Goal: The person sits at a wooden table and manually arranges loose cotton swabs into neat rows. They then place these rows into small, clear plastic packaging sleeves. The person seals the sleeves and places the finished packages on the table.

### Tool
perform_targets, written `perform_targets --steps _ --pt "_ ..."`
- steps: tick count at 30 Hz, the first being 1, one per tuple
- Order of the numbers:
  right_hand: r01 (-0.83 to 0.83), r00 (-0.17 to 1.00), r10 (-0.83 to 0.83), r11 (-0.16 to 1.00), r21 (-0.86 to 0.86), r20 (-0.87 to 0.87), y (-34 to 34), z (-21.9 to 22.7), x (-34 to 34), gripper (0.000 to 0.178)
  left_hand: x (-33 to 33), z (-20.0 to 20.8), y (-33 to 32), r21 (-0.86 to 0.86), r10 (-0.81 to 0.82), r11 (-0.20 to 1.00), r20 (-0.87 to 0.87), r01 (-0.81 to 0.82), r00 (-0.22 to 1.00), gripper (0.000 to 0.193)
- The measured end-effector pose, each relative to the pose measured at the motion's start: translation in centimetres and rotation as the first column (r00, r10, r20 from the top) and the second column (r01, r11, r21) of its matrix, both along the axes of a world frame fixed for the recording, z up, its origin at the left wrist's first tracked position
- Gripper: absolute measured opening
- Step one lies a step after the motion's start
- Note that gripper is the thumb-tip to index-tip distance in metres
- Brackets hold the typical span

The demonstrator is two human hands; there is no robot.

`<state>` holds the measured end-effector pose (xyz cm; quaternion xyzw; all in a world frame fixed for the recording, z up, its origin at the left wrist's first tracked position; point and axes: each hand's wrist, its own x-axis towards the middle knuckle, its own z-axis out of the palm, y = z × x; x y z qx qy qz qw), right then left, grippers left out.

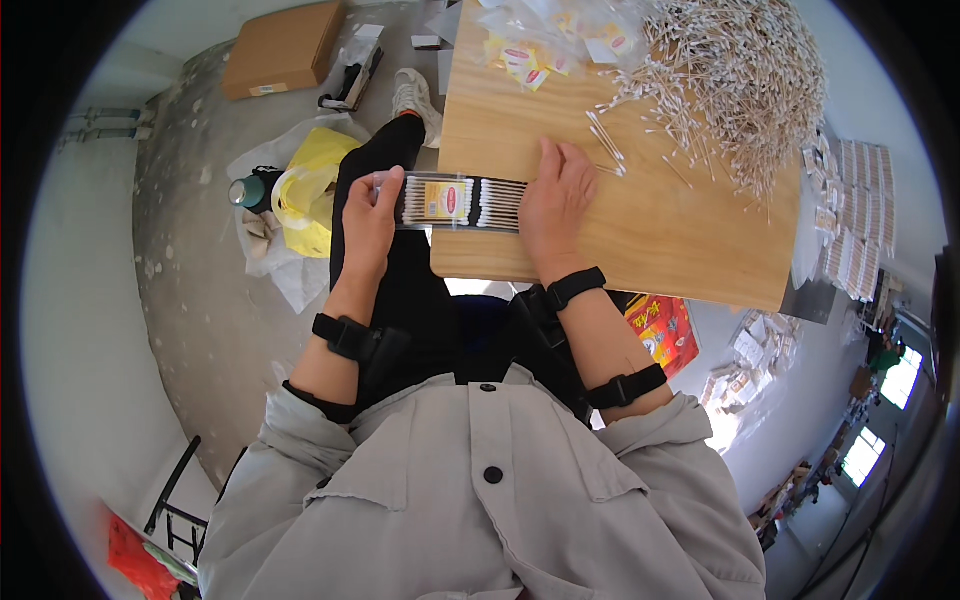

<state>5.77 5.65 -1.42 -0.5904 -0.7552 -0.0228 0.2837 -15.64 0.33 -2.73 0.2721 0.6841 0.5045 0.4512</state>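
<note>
Between my hands stretches a flat clear plastic sleeve of cotton swabs (437,201), lying level across the table's left front corner. A yellow-and-white label card shows on its left section, and a second row of swabs (499,204) lies to the right of a dark gap. My left hand (371,222) pinches the sleeve's left end, past the table edge, with the thumb on top. My right hand (553,208) is closed over the right end, above the wood, and covers part of the swab row. What lies beneath its palm is hidden.
A big heap of loose cotton swabs (745,75) covers the far right of the wooden table (640,235). Small yellow label cards (522,62) and clear bags lie at its far edge. Left on the floor are a yellow bag (308,195), a bottle (246,192) and a cardboard box (282,48).
</note>
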Motion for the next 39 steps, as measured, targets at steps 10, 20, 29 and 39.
perform_targets --steps 10,20,29,39 --pt "-0.002 1.000 0.003 1.000 -0.021 0.016 0.1 -0.2 0.0 0.035 1.7 -1.6 0.1 -0.003 0.114 0.992 0.417 -0.124 0.902 0.026" --pt "-0.014 1.000 0.014 0.999 -0.033 0.002 0.1 -0.3 -0.5 0.036 1.6 -2.6 0.1 0.019 0.100 0.993 0.423 -0.119 0.901 0.025" --pt "-0.044 0.999 0.043 0.998 -0.053 -0.016 0.1 -0.6 -1.2 0.035 1.0 -1.0 0.0 0.179 0.131 0.978 -0.145 -0.104 0.981 0.028" --pt "-0.047 0.999 0.046 0.998 -0.049 -0.020 0.1 -0.6 -1.0 0.036 2.4 6.5 1.2 0.119 -0.329 0.701 -0.821 0.703 0.467 0.068"
